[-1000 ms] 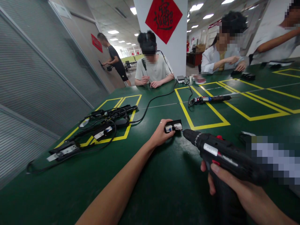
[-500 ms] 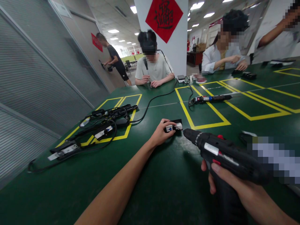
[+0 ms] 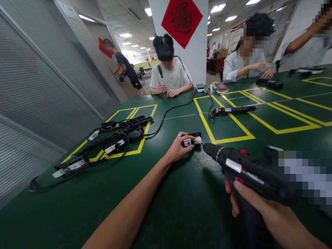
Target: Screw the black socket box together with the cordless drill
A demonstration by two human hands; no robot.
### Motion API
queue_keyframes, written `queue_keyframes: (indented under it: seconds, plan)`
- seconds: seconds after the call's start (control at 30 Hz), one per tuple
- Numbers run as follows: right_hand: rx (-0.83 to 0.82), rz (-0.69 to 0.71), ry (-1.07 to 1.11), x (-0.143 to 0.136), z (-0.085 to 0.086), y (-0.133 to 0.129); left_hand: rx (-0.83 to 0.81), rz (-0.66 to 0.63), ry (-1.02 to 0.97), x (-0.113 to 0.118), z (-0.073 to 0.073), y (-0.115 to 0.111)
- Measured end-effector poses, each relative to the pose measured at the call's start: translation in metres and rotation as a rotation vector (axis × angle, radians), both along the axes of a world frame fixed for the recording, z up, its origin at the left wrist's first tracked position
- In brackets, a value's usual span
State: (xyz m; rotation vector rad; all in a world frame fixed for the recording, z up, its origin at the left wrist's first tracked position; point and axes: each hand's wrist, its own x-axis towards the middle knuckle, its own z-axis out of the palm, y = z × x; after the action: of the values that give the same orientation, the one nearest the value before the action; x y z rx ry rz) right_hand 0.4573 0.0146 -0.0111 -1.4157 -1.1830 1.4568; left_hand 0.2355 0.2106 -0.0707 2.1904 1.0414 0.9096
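In my right hand is a black cordless drill, gripped round its handle and aimed left. The drill's thin bit reaches the right end of a small black-and-white part on the table. My left hand holds this part from its left side, thumb in front and fingers over the top. A small blue spot shows on the part beside my fingertips. The hand hides the part's left end, and I cannot tell exactly where the bit's tip sits.
Several black cabled devices lie at left on the green table. A slim black tool with a blue band lies beyond the drill, among yellow tape outlines. A person sits opposite holding a screwdriver; others are at right and far left.
Both my hands, the drill and the small part stay almost in place. In the background, the person by the left wall has shifted slightly and lowered one arm.
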Motion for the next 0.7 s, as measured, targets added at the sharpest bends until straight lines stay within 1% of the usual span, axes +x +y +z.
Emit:
queue_keyframes:
  seconds: [0.37,0.7]
  plan:
    - [0.011,-0.017,-0.043,-0.0001,0.005,0.0008,-0.001,0.002,0.012,-0.0004,0.0004,0.0001]
    - [0.003,-0.023,-0.029,0.0013,0.0,0.0001,-0.014,0.015,0.011,0.0003,0.0013,-0.0007]
